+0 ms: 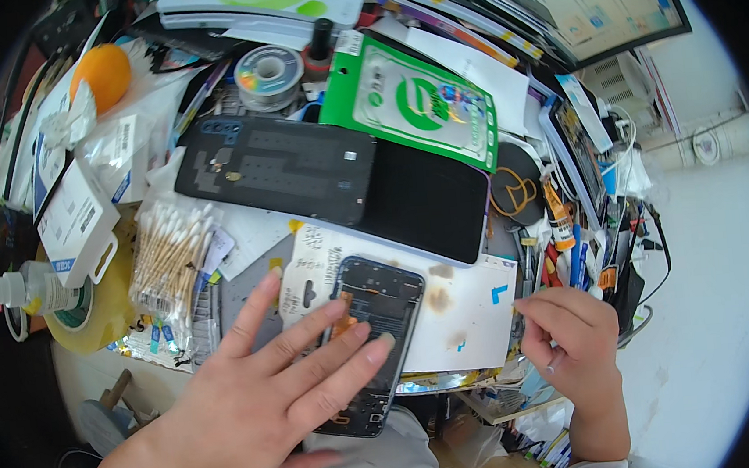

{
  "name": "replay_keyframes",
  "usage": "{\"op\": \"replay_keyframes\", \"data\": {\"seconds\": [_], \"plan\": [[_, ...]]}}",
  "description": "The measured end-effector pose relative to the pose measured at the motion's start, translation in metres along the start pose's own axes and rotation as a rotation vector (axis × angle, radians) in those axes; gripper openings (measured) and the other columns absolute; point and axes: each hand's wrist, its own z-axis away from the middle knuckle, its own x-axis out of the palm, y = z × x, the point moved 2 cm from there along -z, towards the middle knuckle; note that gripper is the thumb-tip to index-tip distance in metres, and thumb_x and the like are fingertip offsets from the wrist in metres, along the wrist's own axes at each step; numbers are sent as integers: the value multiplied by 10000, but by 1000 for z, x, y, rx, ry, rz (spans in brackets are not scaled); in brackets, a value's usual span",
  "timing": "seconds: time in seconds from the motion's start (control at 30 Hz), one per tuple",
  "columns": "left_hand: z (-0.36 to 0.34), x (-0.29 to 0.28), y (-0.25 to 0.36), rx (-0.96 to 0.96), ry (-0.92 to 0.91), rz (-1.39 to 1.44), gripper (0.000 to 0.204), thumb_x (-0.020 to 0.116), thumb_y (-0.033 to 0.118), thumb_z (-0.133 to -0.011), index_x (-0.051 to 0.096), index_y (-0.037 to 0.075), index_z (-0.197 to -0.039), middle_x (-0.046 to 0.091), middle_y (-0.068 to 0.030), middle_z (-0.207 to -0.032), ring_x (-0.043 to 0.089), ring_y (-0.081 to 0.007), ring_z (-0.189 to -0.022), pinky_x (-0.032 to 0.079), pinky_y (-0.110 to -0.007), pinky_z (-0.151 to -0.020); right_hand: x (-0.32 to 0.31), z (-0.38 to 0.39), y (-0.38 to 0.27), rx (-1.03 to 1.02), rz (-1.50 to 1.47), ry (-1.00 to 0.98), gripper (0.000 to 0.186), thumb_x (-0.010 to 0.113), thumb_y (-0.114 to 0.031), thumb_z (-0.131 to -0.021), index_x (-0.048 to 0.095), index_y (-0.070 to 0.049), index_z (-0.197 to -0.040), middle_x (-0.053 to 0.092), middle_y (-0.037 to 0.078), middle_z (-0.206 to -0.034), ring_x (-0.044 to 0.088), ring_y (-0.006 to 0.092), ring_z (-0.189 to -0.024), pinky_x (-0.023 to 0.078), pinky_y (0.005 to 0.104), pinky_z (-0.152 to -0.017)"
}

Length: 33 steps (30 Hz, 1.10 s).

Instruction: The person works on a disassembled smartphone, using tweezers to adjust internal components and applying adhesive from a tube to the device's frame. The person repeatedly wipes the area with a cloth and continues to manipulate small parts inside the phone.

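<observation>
An opened phone frame [390, 293], dark with its inner parts bare, lies over the near edge of the white work surface. My left hand [268, 387] rests across it with fingers spread, hiding much of its left and middle. Off to the right, my right hand [578, 334] is raised beside the work surface with its fingers curled into a pinch. A small pale bit shows below those fingers, but I cannot make out what it is. Beyond the frame lie a black phone back cover [286, 166] and a dark screen panel [429, 199], side by side.
A bag of cotton swabs [170, 259], a spray bottle [36, 287] and white boxes [79, 222] crowd the left. Behind are a solder spool [270, 77], a green packet [417, 99] and an orange [102, 77]. Pens and tools [569, 245] fill the right; a monitor [594, 1] stands behind.
</observation>
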Motion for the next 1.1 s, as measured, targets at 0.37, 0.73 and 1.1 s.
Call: {"op": "replay_keyframes", "data": {"seconds": [0.37, 0.73, 1.1], "plan": [[-49, 57, 66, -285, 202, -520, 762, 722, 363, -872, 478, 0, -1496, 537, -275, -1431, 476, -493, -1382, 207, -779, -1140, -11, 80, 11, 322, -412, 407, 282, 570, -134, -947, 736, 34, -1100, 724, 144, -1005, 557, 124, -593, 423, 257, -549], [-49, 21, 52, -126, -170, -510, 610, 683, 282, -909, 551, 98, -1475, 518, -140, -1537, 350, -401, -1515, 210, -701, -1197, 48, 79, -37, 55, -633, 386, 340, 728, 34, -867, 712, 42, -1206, 693, 134, -958, 649, 278, -757, 515, 361, -650], [-56, 100, 81, -345, 140, -523, 797, 530, 560, -992, 479, -63, -1486, 434, -350, -1533, 403, -526, -1444, 272, -684, -1165, 68, 82, -57, 79, -518, 430, 345, 728, -28, -883, 713, 16, -1225, 707, 143, -981, 672, 291, -764, 533, 368, -653]]}}
